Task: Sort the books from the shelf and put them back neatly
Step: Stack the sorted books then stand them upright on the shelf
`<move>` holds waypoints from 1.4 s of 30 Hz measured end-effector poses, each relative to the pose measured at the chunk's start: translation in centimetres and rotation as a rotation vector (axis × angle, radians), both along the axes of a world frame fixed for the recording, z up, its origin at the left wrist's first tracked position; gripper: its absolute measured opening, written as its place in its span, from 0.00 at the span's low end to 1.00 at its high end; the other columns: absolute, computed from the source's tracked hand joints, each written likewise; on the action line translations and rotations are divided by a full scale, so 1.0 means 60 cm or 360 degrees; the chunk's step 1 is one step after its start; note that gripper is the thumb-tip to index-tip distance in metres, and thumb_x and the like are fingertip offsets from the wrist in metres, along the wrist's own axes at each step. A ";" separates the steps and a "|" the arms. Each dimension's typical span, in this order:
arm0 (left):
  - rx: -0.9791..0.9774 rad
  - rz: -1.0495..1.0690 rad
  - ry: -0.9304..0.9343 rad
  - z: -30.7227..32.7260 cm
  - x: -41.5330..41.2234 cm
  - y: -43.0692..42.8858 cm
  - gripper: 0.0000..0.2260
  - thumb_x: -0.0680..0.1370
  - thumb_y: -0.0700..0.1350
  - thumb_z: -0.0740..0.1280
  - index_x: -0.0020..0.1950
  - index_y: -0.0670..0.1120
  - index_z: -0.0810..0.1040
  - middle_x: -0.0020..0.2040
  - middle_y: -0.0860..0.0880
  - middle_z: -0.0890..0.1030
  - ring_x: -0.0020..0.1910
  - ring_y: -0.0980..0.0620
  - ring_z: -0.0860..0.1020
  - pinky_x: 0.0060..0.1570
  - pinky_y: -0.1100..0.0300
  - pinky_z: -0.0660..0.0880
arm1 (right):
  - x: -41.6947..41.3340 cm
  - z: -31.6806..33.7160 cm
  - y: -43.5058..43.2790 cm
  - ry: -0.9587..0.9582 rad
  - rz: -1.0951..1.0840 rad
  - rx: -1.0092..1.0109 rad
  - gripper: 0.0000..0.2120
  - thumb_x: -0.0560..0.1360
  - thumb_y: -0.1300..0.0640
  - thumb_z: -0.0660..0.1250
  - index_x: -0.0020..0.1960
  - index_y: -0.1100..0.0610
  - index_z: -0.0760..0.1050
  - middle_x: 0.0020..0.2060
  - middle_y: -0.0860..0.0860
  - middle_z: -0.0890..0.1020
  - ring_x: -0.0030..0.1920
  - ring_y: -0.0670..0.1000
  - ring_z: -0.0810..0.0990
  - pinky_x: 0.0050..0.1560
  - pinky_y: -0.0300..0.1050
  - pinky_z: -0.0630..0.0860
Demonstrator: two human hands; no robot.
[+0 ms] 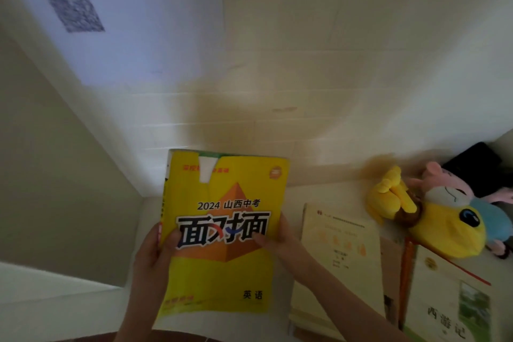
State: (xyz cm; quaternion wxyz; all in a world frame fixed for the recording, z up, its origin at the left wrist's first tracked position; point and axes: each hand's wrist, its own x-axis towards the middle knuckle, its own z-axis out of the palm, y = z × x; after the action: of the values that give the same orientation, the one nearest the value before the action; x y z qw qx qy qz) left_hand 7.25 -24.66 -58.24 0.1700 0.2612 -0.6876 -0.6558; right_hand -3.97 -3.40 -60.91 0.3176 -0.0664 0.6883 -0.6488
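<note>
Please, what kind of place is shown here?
Probably a student's room at home, though I cannot be sure: a yellow exam workbook is held up, more schoolbooks lie flat beside it, and plush toys sit behind them.

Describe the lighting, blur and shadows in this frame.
Head view: dim light; the yellow English workbook reads sharp; the QR-like prints and yellow plush toy are smeared; a soft shadow lies on the wall above it.
</note>
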 end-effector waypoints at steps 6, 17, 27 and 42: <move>0.0064 0.0057 0.0188 0.053 -0.027 0.000 0.08 0.75 0.56 0.68 0.52 0.57 0.80 0.47 0.51 0.85 0.43 0.48 0.84 0.38 0.51 0.81 | -0.018 0.086 -0.001 0.0540 -0.0016 -0.0108 0.38 0.77 0.67 0.65 0.72 0.42 0.46 0.65 0.43 0.71 0.63 0.42 0.76 0.55 0.41 0.78; -0.0134 -0.0005 0.0512 0.184 -0.025 0.010 0.08 0.79 0.43 0.62 0.50 0.55 0.79 0.42 0.54 0.85 0.39 0.52 0.84 0.33 0.60 0.80 | -0.001 0.212 0.019 0.0973 -0.0121 -0.0259 0.38 0.76 0.65 0.67 0.70 0.31 0.55 0.66 0.44 0.73 0.63 0.48 0.76 0.58 0.55 0.78; -0.0402 0.0137 0.0994 0.377 0.051 0.058 0.10 0.72 0.59 0.65 0.51 0.63 0.81 0.48 0.55 0.85 0.46 0.53 0.83 0.43 0.52 0.79 | 0.025 0.426 0.056 0.1396 0.0077 -0.0549 0.39 0.73 0.66 0.69 0.70 0.33 0.58 0.69 0.49 0.69 0.64 0.50 0.75 0.55 0.55 0.79; -0.0676 0.0611 0.1456 0.688 0.247 0.058 0.14 0.71 0.55 0.65 0.50 0.52 0.83 0.45 0.50 0.86 0.42 0.51 0.84 0.38 0.57 0.80 | 0.129 0.783 -0.017 0.1922 0.0580 -0.1003 0.39 0.67 0.61 0.72 0.67 0.31 0.60 0.63 0.47 0.77 0.61 0.51 0.79 0.57 0.51 0.79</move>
State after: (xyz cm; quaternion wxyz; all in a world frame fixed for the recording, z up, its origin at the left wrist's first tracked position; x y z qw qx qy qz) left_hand 22.05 -21.19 -16.97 0.6180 0.0298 -0.6007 -0.5064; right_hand 3.76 -4.44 -13.90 -0.0508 -0.6179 0.5014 -0.6035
